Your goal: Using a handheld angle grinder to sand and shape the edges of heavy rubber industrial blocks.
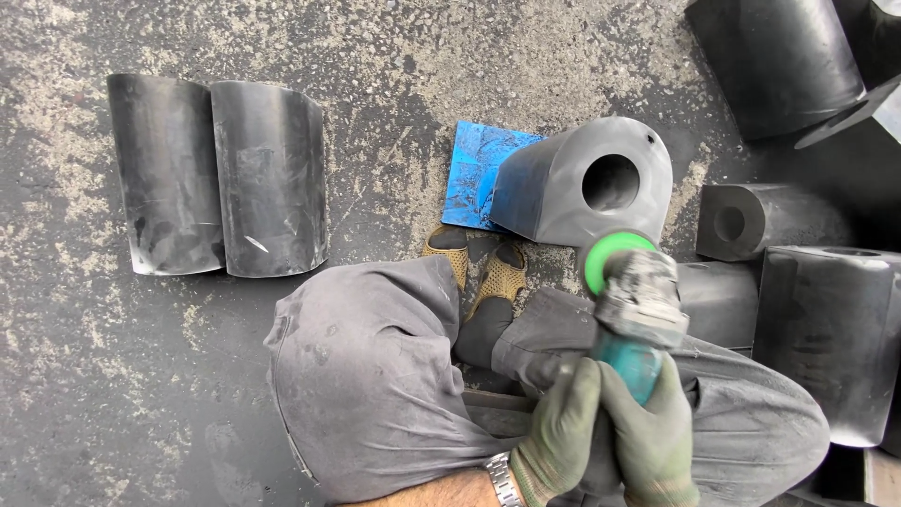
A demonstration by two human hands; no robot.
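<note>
So the biggest worry here was that angle grinder point(631, 314) sitting right over the person's own lap, lower right of center in the frame, with the green-rimmed disc end pointed toward the holed rubber block point(584, 180) just above it. If the disc caught the edge of that block or its round hole, the tool looked likely to kick back toward the grey trousers point(375, 376) and the knees directly underneath, since the legs were folded up tight around the work. The feet in tan mesh shoes point(479, 268) were tucked right against the block at center frame too, so a slip downward would have had toes in the path. The block itself rested partly on a blue sheet point(474, 169) on the gritty floor point(113, 376), which might let it slide under pressure, though that's a guess. Dust off the rubber was another likely nuisance, nothing in view showed a mask either way. As for the hands, both wore green gloves at the bottom of the frame: the left hand point(561, 430) was wrapped closed around the teal body of the grinder, with a metal watch at the wrist, and the right hand point(652, 434) was clamped shut on the same handle just beside it. Two curved black pieces point(218, 176) lay upper left, well apart, and more black blocks point(826, 329) crowded the right edge.
</note>
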